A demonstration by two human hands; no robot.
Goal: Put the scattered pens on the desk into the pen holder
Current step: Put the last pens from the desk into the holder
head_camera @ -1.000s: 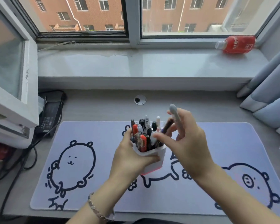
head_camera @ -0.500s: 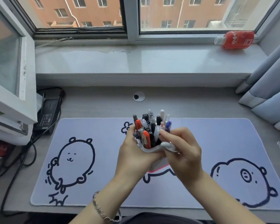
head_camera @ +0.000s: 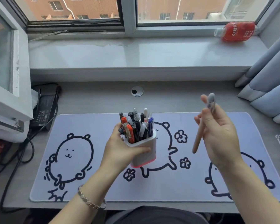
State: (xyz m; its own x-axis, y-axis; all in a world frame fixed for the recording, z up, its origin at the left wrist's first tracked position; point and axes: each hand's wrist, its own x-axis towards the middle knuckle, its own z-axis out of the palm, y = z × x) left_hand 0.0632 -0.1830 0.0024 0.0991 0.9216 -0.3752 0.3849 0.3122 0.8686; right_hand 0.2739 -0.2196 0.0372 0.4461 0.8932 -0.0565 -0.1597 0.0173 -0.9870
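Note:
A white pen holder (head_camera: 146, 149) with a pink base stands on the lilac desk mat (head_camera: 103, 188), packed with several pens (head_camera: 137, 126) standing upright. My left hand (head_camera: 121, 151) wraps around the holder's left side and front. My right hand (head_camera: 220, 133) is raised to the right of the holder, apart from it, and holds a long beige pen (head_camera: 200, 135) with a grey cap, tilted with the cap end up. No loose pens show on the mat.
A power adapter (head_camera: 44, 109) with cables lies at the desk's left. A cable grommet (head_camera: 137, 91) sits behind the mat. A red bottle (head_camera: 236, 31) lies on the windowsill. Curtains (head_camera: 268, 88) hang at the right; an open window sash (head_camera: 5, 75) juts in at the left.
My right hand was at the holder's rim half a second ago; it has pulled away to the right and up with the beige pen in it. My left hand stays on the holder.

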